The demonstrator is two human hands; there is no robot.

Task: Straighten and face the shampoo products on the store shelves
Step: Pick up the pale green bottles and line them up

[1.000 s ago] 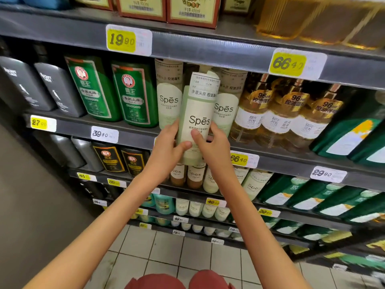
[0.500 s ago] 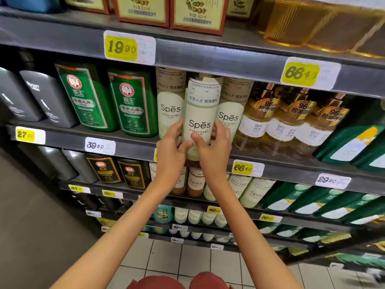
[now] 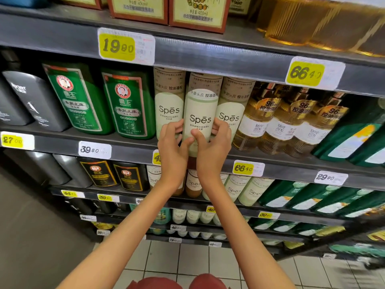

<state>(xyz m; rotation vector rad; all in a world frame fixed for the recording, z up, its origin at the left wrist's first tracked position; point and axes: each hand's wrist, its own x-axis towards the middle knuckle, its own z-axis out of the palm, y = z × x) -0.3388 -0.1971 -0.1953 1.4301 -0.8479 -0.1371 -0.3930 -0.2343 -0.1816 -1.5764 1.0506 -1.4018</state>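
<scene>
Dark grey metal shelves (image 3: 208,57) run in tiers along the aisle. One front edge passes just above the fingers (image 3: 173,127), another directly beneath them, and more step down below. Yellow-and-white price tags (image 3: 116,46) sit on the shelf fronts. Far below the fingers is a floor of pale square tiles (image 3: 187,259), and to their lower left spreads a plain grey surface (image 3: 31,236). Light gleams softly off the shelf edges.

Retail shop, haircare aisle. Grey metal shelving (image 3: 208,57) in stacked tiers, yellow-and-white price tags (image 3: 126,46) on the shelf edges (19.80, 66.40, 39.80), rows of duplicate product facing out: green bottles (image 3: 127,105), pale Spēs bottles (image 3: 201,105), amber pump bottles (image 3: 256,122), boxed items (image 3: 195,11) on the top tier. Tiled floor (image 3: 187,261) below, same tagged tiers running down to it.
</scene>
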